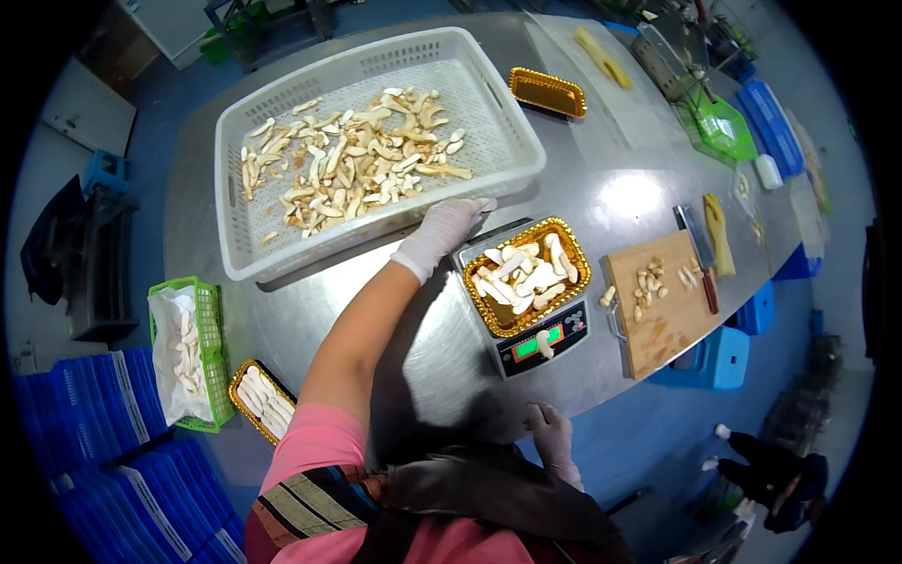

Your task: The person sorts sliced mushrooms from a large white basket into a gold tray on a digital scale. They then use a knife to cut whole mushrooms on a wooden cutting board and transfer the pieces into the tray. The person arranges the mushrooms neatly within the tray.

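My gloved left hand reaches to the near wall of a white perforated plastic tray of sliced mushrooms; its fingertips are at a pale slice, and whether they grip it is unclear. Just right of it, a gold-rimmed tray of mushroom slices sits on a digital scale. One slice lies over the scale's display. My gloved right hand is near my body at the table's front edge, fingers curled; its grip cannot be told.
A wooden cutting board with mushroom pieces and a cleaver lies right. An empty gold tray stands at the back. Left are a green basket and a filled gold tray. A person is at lower right.
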### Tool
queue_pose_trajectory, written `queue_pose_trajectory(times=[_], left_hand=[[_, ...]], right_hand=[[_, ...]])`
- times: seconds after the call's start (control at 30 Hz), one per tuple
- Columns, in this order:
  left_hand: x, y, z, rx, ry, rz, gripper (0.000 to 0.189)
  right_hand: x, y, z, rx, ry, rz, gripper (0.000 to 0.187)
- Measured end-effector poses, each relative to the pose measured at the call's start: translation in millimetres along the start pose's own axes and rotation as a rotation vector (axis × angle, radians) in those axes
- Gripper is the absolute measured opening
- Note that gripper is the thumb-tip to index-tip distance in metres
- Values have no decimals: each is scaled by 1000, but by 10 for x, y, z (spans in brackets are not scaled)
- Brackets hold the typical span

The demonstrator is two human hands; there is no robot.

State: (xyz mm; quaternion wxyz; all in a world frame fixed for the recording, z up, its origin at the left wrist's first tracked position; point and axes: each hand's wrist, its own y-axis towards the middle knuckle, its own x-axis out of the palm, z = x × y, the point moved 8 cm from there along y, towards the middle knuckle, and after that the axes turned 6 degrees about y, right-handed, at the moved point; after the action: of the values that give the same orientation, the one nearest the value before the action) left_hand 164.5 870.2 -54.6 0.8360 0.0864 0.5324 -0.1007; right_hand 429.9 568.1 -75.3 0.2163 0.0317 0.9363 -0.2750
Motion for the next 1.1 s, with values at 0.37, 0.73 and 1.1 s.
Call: queue_pose_trajectory(times=[0.37,0.73,1.1], left_hand=[[325,54,-163,-33,-19,-158,29],[-200,-1267,-937,-661,-255,144,37],[-807,-1326,731,-323,-419,182,32]], right_hand=[[-100,-29,101,145,-119,12,29],[-125,522,-942,-629,-524,406,33],[-142,929,-531,-186,38,-3,22]])
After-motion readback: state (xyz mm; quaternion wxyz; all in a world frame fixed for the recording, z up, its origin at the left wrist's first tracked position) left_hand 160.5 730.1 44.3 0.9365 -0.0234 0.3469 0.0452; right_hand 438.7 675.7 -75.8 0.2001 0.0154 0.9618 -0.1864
